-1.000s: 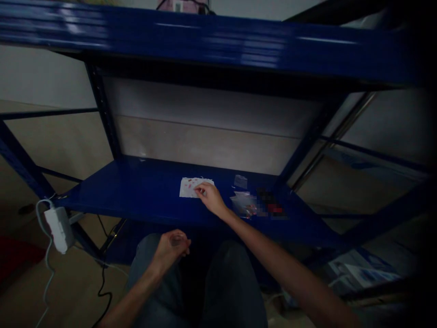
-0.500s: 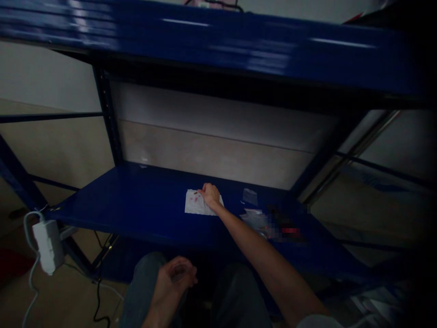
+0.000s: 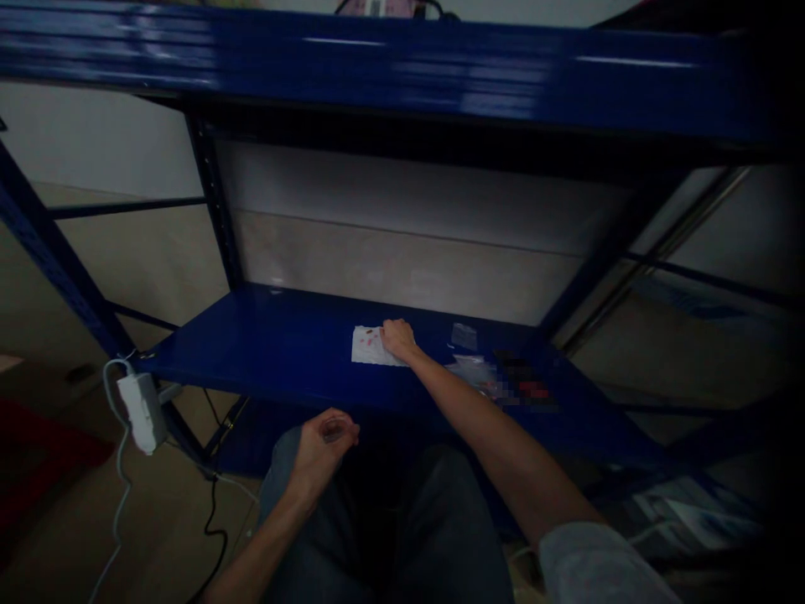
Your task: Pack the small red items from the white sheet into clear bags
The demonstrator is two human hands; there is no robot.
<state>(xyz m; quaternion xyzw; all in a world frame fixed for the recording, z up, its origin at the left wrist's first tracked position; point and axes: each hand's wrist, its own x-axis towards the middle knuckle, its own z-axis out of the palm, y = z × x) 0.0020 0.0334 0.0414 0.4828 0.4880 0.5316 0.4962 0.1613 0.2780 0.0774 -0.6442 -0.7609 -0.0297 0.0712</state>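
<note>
Paper sheet with red marks point(image 3: 368, 346), just one, lying flat on the blue steel shelf point(image 3: 251, 340): light, limp, best taken by a free edge. Right grip point(image 3: 397, 338) pressed onto its right end, any pinch unclear. Left grip point(image 3: 324, 440) loosely curled below the shelf, apparently empty. Nearby, one small clear packet point(image 3: 464, 335), one crumpled clear bag point(image 3: 469, 372), one blurred dark object point(image 3: 521, 387).

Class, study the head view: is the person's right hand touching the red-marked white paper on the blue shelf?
Touching: the head view shows the right hand lying over the right edge of the white paper.
</note>
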